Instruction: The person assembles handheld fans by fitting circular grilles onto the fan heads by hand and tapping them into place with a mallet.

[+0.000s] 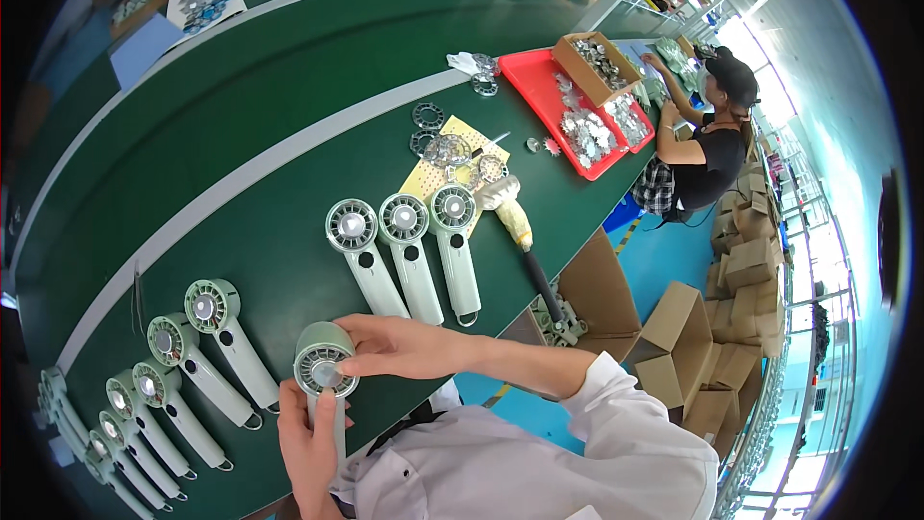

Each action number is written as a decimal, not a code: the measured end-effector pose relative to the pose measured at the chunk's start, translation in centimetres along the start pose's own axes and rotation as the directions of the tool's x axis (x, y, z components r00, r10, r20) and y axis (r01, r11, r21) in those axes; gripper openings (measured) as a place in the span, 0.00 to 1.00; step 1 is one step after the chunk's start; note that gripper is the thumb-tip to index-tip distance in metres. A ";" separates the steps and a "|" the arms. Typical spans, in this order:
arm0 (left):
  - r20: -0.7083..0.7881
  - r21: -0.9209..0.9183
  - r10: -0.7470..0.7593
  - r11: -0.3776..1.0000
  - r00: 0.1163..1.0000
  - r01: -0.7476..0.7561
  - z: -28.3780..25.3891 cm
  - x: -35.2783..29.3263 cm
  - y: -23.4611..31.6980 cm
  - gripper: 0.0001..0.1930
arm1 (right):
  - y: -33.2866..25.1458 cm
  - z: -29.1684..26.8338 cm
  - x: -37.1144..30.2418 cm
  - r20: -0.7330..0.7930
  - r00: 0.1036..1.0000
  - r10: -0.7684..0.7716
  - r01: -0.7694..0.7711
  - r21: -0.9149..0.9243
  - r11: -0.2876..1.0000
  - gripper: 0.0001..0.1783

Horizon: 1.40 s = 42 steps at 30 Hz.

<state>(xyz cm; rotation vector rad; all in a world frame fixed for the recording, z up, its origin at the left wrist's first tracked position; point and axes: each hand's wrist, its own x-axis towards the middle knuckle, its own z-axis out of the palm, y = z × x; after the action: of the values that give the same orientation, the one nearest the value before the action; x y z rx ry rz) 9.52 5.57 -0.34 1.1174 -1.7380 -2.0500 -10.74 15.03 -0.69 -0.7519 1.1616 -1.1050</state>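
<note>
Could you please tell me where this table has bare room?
One free patch on the green table lies beyond the held fan, between the left row of fans and the three grouped fans. Another lies between the black-handled tool and the red tray. It is crowded around the yellow board and loose rings.

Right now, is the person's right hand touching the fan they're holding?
Touching. The head view shows the right hand with its thumb against the round front of the fan.
</note>
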 end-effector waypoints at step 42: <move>0.000 0.073 -0.248 0.966 0.969 0.248 0.9 2.0 -1.8 0.25 | 5.0 -6.4 -13.8 -0.830 0.244 -0.502 -0.498 -0.551 0.669 0.13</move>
<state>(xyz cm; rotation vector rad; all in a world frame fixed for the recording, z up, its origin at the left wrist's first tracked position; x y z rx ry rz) 8.13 5.48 -2.79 1.4146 -1.7675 -2.1486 -15.70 30.12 -2.48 -0.5824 2.9521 -1.0276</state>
